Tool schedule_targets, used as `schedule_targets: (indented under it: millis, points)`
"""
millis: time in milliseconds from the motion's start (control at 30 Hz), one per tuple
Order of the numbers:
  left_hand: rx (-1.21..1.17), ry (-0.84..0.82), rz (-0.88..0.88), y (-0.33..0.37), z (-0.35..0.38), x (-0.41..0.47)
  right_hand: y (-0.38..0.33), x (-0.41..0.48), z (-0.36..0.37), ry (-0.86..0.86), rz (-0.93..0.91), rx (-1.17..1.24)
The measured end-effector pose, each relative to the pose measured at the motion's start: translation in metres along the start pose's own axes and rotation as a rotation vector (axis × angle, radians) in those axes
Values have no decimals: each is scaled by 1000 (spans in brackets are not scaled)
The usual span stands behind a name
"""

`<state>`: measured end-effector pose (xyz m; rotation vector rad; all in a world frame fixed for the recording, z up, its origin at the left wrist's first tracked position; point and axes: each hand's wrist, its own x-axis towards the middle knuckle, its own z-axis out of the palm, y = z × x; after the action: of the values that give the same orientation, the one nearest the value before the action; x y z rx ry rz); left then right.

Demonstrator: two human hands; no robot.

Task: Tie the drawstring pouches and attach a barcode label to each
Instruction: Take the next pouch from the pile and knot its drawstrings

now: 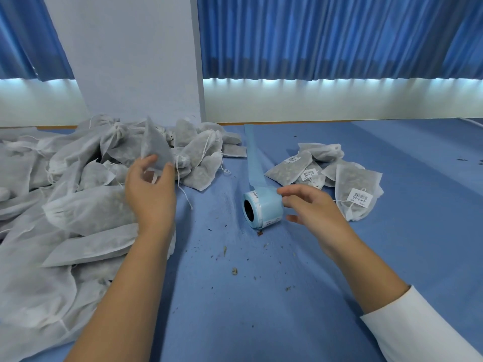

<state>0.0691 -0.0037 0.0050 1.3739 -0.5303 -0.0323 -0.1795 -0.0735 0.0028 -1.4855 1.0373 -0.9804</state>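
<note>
Left hand (150, 189) is up over the big heap of unlabelled pouches (78, 205) on the left side of the table (235, 322), and it has one grey pouch (154, 147) pinched by its lower edge between thumb and fingers. That pouch stands upright above the hand, clear of the heap, its drawstring dangling just below the grip. Over to the right hand (311, 207), which sits right at the near end of the blue label roll (264, 207). The roll lies on its side in the middle of the table, its dark core facing left. The index fingertip touches the roll's upper edge and the thumb hovers just off its lower right end; I cannot tell whether the hand actually grips the roll. A strip of blue backing paper (254, 155) runs from the roll away across the table. Just beyond the right hand lies a small cluster of labelled pouches (326, 173), barcode stickers facing up. Dark crumbs (235, 270) dot the blue surface between the arms, and a white sleeve (431, 322) covers the right forearm.
</note>
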Motion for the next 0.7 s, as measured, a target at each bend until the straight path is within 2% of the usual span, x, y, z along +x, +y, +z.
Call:
schedule_targets:
  millis: [167,433,600,700]
  points:
    - [-208,67,-10,21,-5,-11,-2,-2,1,-5,-10,-11]
    - [-334,-213,-266,23,14,-36,-4,-9,3,-57,-85,-98]
    - [-383,-293,-380,31,20,-50,-3,-9,3,52,-206,-258]
    - [-479,-315,-464,36,20,-55,-6,-10,2,42,-240,-231]
